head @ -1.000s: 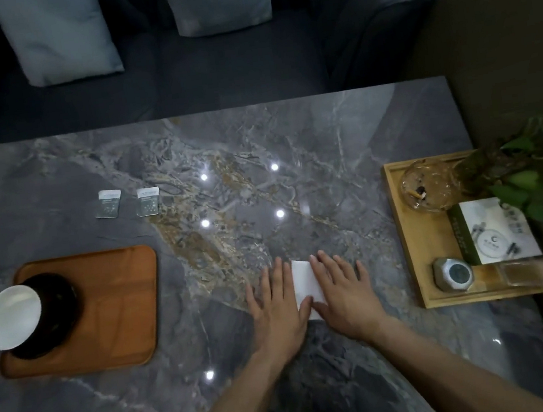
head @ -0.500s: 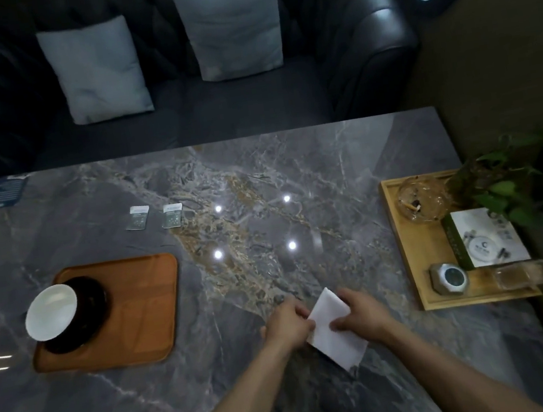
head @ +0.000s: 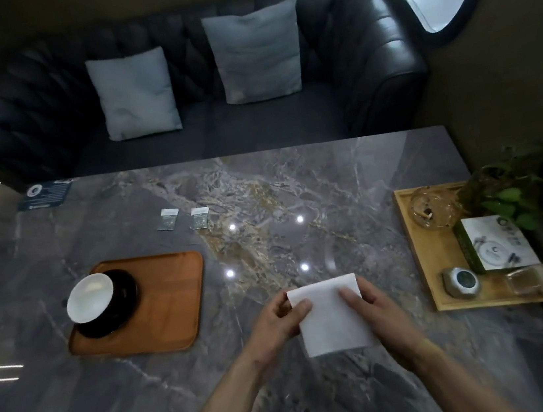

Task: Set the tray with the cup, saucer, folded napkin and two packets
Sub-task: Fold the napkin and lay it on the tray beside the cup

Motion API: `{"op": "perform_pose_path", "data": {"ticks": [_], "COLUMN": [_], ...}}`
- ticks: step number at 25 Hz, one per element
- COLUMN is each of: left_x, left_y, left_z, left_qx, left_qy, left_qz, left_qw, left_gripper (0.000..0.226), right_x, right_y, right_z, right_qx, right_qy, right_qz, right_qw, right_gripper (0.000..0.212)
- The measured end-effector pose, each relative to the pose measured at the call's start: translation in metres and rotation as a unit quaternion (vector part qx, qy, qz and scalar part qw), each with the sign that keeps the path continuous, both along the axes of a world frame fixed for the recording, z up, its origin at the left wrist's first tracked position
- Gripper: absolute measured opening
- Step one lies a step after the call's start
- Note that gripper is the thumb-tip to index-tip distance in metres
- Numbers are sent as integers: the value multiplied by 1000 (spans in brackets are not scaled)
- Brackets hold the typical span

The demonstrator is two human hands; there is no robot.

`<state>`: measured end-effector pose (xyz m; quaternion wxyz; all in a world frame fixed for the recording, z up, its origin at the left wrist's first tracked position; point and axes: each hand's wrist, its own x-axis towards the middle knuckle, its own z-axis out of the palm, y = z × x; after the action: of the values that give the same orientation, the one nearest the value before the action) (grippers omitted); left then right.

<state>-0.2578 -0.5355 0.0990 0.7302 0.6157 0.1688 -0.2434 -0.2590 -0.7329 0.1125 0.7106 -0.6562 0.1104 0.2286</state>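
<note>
My left hand (head: 275,323) and right hand (head: 377,309) pinching a white folded napkin (head: 329,315) above the marble table (head: 297,202), thumbs on top; cup (head: 89,298) on saucer (head: 118,312) on orange tray (head: 166,306); two packets (head: 183,218) beyond, print unreadable

A grey marble counter (head: 297,202) stands before a dark leather sofa (head: 381,53) with two pale cushions: the left cushion (head: 134,94) and the right cushion (head: 256,52). At the counter's right edge a light wooden tray (head: 421,255) carries a glass ashtray (head: 434,207), a white-and-green box (head: 496,247) and a small round device (head: 463,281), beside a leafy plant (head: 507,195). A dark card (head: 46,194) lies at the far left corner
</note>
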Motion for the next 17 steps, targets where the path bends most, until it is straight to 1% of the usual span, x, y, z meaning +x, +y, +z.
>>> {"op": "perform_pose_path", "data": {"ticks": [2, 4, 6, 8, 10, 13, 14, 17], "left_x": [-4, -8, -12, -14, -16, -16, -17, -16], "left_y": [1, 1, 7, 18, 37, 69, 82, 122], "left_z": [17, 30, 41, 50, 54, 56, 56, 54], "left_qx": [7, 60, 118, 168, 226, 290, 299, 318], "left_qy": [-24, -55, -101, -162, -213, -267, -280, -305], "left_qz": [42, 71, 126, 168, 180, 194, 192, 181], "left_qw": [999, 994, 980, 958, 933, 898, 892, 879], "left_gripper": [41, 45, 42, 33, 29, 32, 34, 34], "right_x": [-3, -6, -8, -8, -7, -8, -9, -13], "right_y": [25, 44, 63, 83, 107, 143, 157, 200], "right_z": [15, 26, 34, 40, 42, 42, 42, 42], "right_qx": [-18, -31, -24, -33, -77, -147, -164, -192], "right_qy": [-25, -38, -53, -86, -132, -189, -201, -214], "right_qz": [-48, -77, -91, -112, -142, -174, -186, -215], "right_qw": [998, 996, 994, 989, 978, 955, 948, 933], "right_gripper": [29, 30, 33, 28, 26, 37, 36, 25]}}
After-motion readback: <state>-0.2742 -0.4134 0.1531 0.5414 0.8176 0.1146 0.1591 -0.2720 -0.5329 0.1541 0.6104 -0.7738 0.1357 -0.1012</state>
